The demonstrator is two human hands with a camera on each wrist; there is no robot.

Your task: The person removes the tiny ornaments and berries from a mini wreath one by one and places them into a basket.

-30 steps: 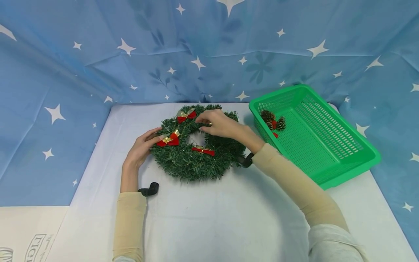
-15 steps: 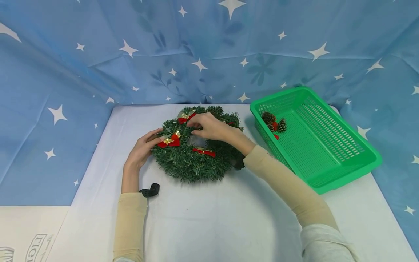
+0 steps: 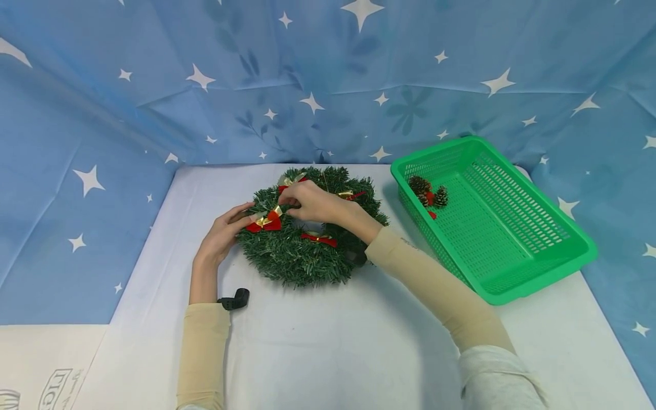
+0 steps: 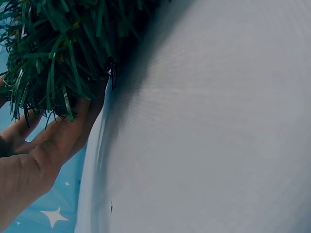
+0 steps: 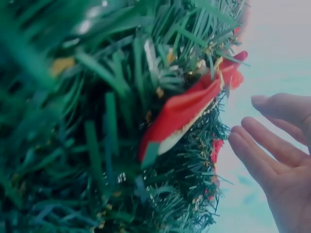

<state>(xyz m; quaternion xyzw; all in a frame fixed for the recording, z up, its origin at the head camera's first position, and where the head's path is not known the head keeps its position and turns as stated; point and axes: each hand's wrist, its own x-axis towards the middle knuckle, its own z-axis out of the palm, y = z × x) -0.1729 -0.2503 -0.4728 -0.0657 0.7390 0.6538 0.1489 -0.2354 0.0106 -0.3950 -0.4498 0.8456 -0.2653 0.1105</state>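
A green tinsel wreath (image 3: pixel 302 259) lies on the white table, carrying several red-and-gold bows. My left hand (image 3: pixel 220 233) grips its left rim, thumb on top by the left bow (image 3: pixel 265 224), fingers (image 4: pixel 63 131) tucked against the underside. A small red ball (image 3: pixel 273 216) sits at that bow. My right hand (image 3: pixel 314 204) hovers over the wreath's centre, fingertips close to the ball and the back bow (image 3: pixel 291 183). In the right wrist view the right fingers (image 5: pixel 257 150) are loosely bent, thumb apart, with nothing visible between them. A front bow (image 3: pixel 319 238) faces me.
To the right stands a green plastic basket (image 3: pixel 512 285), with several pinecones (image 3: pixel 441 195) and small red pieces in its far left corner. Another bow (image 3: pixel 351 195) is on the wreath's right side. A blue star-patterned cloth (image 3: pixel 328 131) hangs behind the table.
My right hand has moved left across the wreath toward the left bow, uncovering the right-hand bow. The left hand keeps its hold, and the wreath stays in place.
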